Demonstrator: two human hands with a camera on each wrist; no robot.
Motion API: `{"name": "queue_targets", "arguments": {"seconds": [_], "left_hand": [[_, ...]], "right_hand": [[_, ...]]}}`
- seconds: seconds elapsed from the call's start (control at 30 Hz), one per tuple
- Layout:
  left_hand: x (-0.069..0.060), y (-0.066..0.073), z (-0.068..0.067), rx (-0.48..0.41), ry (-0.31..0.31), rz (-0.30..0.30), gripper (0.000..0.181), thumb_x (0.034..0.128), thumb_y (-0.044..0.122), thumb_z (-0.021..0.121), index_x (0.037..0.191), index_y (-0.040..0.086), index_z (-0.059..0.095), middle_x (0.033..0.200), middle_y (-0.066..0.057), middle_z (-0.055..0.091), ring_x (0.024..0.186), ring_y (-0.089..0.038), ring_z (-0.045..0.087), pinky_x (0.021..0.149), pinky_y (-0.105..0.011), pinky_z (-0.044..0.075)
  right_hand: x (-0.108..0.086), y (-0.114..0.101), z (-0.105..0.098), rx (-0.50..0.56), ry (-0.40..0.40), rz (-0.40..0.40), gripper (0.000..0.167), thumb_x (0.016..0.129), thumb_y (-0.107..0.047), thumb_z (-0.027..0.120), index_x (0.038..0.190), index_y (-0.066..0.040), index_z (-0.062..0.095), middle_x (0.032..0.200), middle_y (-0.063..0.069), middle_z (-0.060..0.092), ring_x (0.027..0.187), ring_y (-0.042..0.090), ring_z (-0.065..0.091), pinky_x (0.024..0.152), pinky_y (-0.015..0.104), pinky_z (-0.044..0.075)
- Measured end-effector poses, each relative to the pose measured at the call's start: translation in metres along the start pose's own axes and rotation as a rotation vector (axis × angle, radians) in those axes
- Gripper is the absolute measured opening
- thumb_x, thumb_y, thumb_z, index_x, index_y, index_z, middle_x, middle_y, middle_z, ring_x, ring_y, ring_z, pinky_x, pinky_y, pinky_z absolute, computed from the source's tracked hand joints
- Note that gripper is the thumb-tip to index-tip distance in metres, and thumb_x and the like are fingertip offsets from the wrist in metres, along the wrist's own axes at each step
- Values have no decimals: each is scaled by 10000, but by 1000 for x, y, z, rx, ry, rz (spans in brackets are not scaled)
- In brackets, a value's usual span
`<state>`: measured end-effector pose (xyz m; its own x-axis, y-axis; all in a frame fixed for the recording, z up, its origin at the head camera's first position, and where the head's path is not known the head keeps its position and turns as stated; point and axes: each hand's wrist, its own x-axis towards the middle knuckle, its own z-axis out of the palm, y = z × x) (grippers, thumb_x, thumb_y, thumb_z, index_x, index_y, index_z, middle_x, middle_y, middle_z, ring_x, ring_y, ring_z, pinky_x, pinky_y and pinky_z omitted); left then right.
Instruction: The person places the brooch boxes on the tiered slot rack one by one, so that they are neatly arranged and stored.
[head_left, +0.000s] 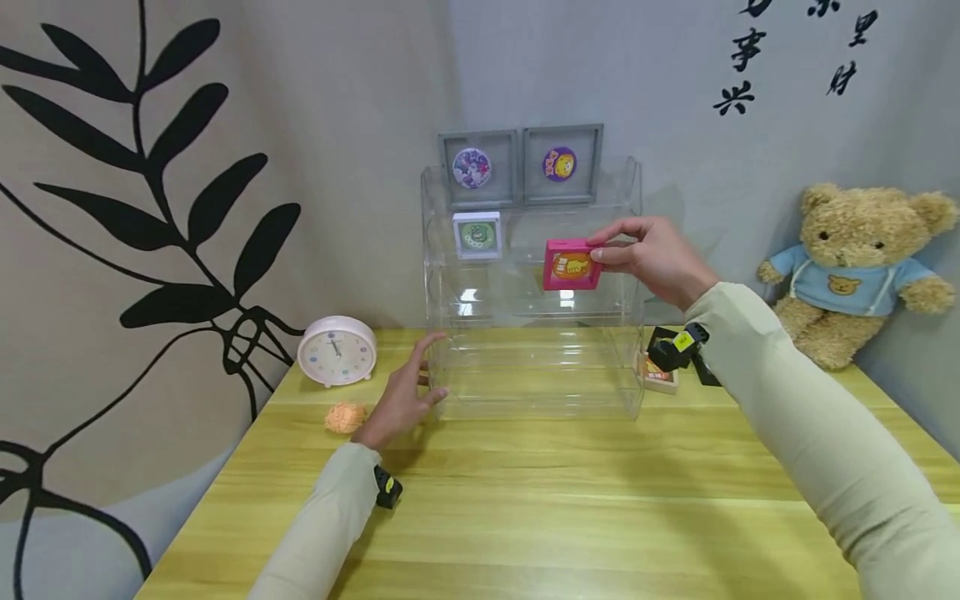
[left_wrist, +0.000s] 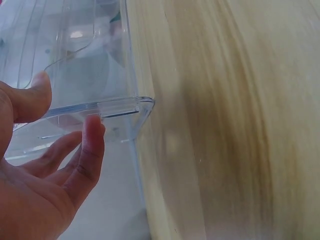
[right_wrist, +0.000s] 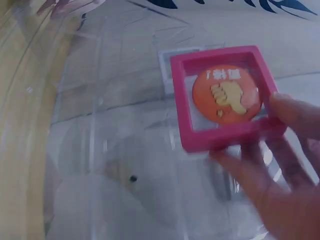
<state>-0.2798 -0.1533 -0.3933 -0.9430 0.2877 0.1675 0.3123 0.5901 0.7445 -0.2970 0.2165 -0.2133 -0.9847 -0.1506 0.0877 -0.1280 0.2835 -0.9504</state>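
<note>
A clear tiered display rack (head_left: 532, 367) stands on the table. My left hand (head_left: 405, 392) is at its left side, thumb and fingers on either side of the clear panel (left_wrist: 117, 106). In my right hand (head_left: 652, 258) a pink square frame (head_left: 572, 265) is pinched by its right edge, in front of the rack's middle tier. The frame holds an orange round badge (right_wrist: 227, 94) with a yellow thumbs-up hand on it. A white frame (head_left: 477, 236) with a green badge sits left of it. Two grey frames (head_left: 482, 193) with round badges stand side by side on the top tier.
A pink clock (head_left: 337, 351) and an orange crumpled ball (head_left: 346, 417) lie left of the rack. Right of it, a beige frame (head_left: 660, 379) and black pieces are partly hidden by my right wrist. A teddy bear (head_left: 855, 267) sits at the back right, near the wall.
</note>
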Motion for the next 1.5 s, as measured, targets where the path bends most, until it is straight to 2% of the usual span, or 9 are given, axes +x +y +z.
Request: {"name": "queue_targets", "arguments": {"seconds": [0.2, 0.37, 0.47, 0.6, 0.8, 1.1, 1.23, 1.37, 1.5], "left_hand": [[1, 1, -2, 10, 17, 12, 871, 919, 43, 699, 1551, 407, 222, 1355, -280, 529, 1172, -448, 618, 927, -545, 586], [4, 2, -4, 17, 21, 26, 865, 922, 47, 697, 1551, 402, 221, 1368, -299, 527, 1166, -440, 622, 922, -543, 588], [6, 4, -4, 15, 13, 32, 859, 924, 50, 696, 1544, 410, 223, 1374, -302, 530, 1169, -445, 623, 925, -539, 588], [10, 5, -4, 8, 7, 38, 860, 921, 52, 700, 1541, 415, 228, 1365, -281, 542, 1166, -441, 626, 924, -531, 590], [8, 3, -1, 10, 12, 24, 875, 913, 26, 701, 1548, 394, 226, 1345, -290, 543, 1158, -452, 625, 904, -516, 599], [5, 3, 4, -17, 8, 31, 872, 912, 17, 697, 1560, 366, 230, 1368, -319, 525, 1168, -462, 615, 921, -519, 594], [0, 1, 2, 3, 19, 5, 874, 914, 32, 701, 1550, 403, 232, 1379, -297, 535, 1172, -452, 619, 913, -512, 595], [-1, 0, 0, -3, 32, -3, 876, 909, 23, 703, 1540, 420, 243, 1381, -280, 543, 1164, -450, 622, 903, -514, 596], [-1, 2, 4, -18, 28, 11, 877, 904, 2, 699, 1552, 379, 243, 1396, -303, 528, 1168, -460, 619, 899, -518, 600]], "right_hand": [[23, -27, 12, 30, 32, -22, 238, 954, -49, 656, 1187, -29, 701, 1252, 11, 577, 1136, 225, 615, 942, 338, 610], [36, -41, 20, 60, 87, -35, 262, 942, -46, 671, 1202, -20, 694, 1243, 17, 593, 1165, 254, 599, 992, 403, 587], [41, -42, 25, 90, 140, -49, 266, 936, -35, 675, 1200, -8, 691, 1219, 20, 608, 1128, 242, 616, 1024, 446, 567], [51, -39, 30, 101, 231, -67, 235, 935, -30, 674, 1167, -16, 707, 1191, 27, 628, 1077, 209, 633, 1036, 432, 563], [66, -27, 49, 66, 339, -65, 208, 927, 0, 671, 1124, -29, 728, 1226, 137, 688, 1026, 168, 657, 1000, 383, 585], [76, -10, 67, -71, 389, -33, 197, 934, 5, 652, 1107, -47, 731, 1192, 117, 698, 1028, 166, 629, 827, 249, 565], [78, -6, 74, -145, 386, -84, 213, 938, 12, 624, 1114, -52, 726, 1137, 125, 702, 965, 195, 642, 779, 260, 584], [76, -4, 76, -308, 360, -165, 290, 933, -20, 614, 1191, -99, 718, 1231, 134, 658, 974, 256, 603, 848, 335, 556], [61, 2, 72, -505, 280, -225, 559, 924, -97, 655, 1465, -125, 515, 1502, 203, 459, 1309, 375, 445, 1126, 503, 418]]}}
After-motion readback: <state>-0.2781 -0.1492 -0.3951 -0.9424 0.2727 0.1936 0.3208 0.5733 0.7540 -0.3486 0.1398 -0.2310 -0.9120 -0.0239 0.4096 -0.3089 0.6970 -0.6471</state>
